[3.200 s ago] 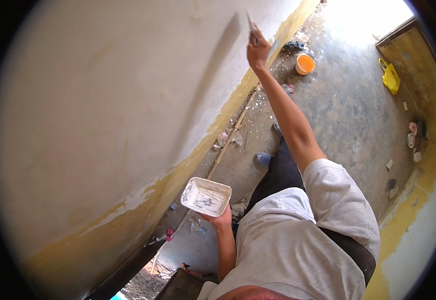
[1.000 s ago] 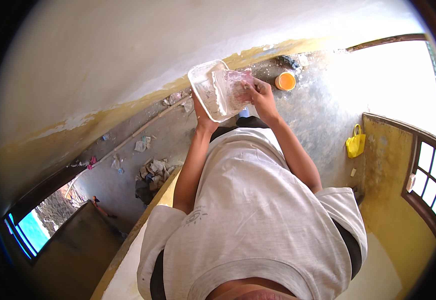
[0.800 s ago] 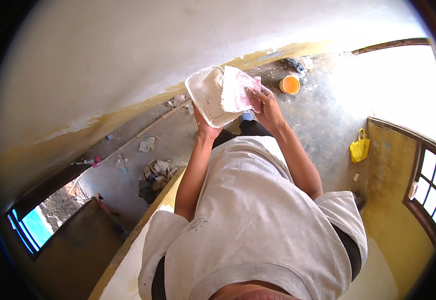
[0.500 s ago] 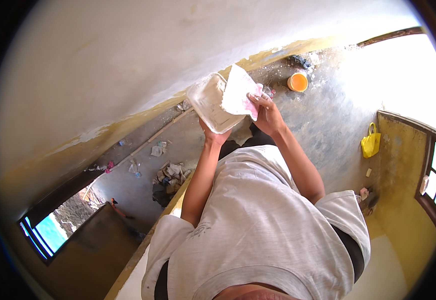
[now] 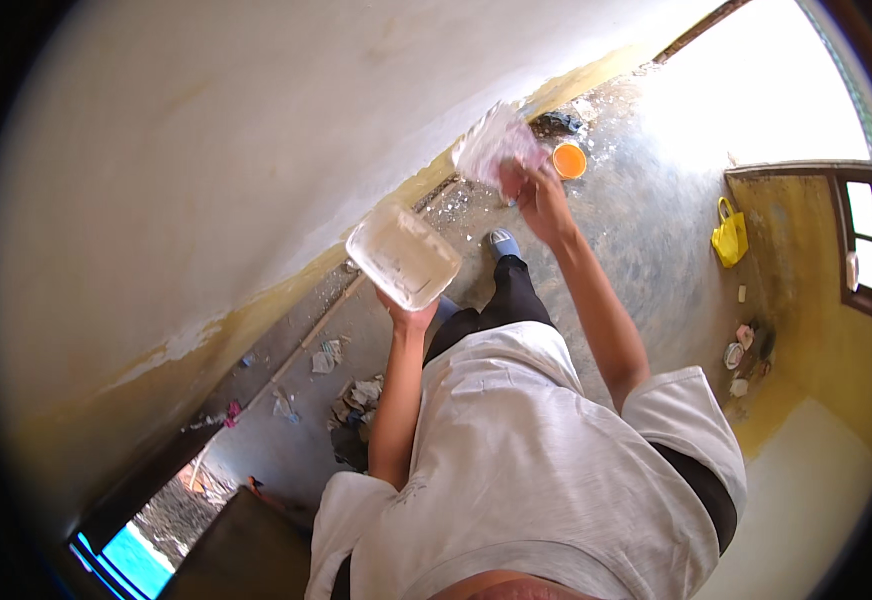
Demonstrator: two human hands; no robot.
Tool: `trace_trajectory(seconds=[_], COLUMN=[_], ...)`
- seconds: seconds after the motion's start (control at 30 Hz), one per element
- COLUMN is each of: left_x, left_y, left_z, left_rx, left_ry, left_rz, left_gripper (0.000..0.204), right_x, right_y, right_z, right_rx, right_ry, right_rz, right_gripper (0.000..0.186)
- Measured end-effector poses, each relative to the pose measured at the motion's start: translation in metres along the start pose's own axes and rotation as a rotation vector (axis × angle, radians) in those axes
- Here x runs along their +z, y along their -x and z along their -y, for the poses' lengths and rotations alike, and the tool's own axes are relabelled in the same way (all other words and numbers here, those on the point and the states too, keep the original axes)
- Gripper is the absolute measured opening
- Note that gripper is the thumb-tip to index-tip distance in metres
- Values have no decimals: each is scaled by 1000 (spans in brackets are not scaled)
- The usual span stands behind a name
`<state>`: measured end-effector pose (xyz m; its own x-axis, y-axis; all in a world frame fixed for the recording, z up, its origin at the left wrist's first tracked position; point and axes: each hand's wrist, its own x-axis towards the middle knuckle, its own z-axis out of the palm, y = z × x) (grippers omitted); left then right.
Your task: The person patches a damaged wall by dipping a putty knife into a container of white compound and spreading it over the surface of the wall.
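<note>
My left hand grips the near edge of a shallow white rectangular tray, whose inside is smeared with whitish paste. Held up and away from the tray, close to the pale wall, is a thin white-and-pink sheet, perhaps a putty scraper; my right hand is closed on its lower edge. Motion blurs the sheet, and its exact kind is hard to make out.
An orange bucket stands on the floor beyond my right hand. A long pole lies along the wall's foot, near a heap of scraps. At the right are a yellow bag and a barred window.
The pink-and-white sheet has left the tray, moving up and away toward the wall in my right hand. My left hand and the tray have shifted slightly left and nearer me.
</note>
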<state>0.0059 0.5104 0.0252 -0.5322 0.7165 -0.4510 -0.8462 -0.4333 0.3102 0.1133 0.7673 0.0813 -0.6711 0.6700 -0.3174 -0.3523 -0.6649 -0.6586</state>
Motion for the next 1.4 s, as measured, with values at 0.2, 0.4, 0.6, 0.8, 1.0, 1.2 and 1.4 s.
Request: trace_trajectory(seconds=[0.2, 0.4, 0.6, 0.8, 1.0, 1.2, 1.4], left_x=[-43, -74, -95, -80, -87, -96, -89], left_y=[42, 84, 93, 84, 86, 93, 92], left_z=[-44, -71, -84, -78, -71, -72, -77], left_rx=[35, 99, 96, 80, 86, 160, 188], left_ry=[20, -66, -4, 78, 66, 35, -33], left_rz=[-93, -213, -292, -225, -233, -294, -383], left_gripper=[61, 65, 63, 64, 65, 64, 64], right_x=[16, 113, 79, -6, 10, 106, 104], right_y=[-127, -140, -65, -145, -198, -148, -78], right_z=[-18, -160, -210, -78, -77, -195, -270], right_rx=[-727, -824, -812, -699, -738, -776, -642], right_ry=[817, 1172, 1032, 1079, 1161, 1077, 1072], right_rz=[-569, -649, -346, -708, -731, -596, -235], right_gripper=[20, 40, 36, 32, 31, 48, 57])
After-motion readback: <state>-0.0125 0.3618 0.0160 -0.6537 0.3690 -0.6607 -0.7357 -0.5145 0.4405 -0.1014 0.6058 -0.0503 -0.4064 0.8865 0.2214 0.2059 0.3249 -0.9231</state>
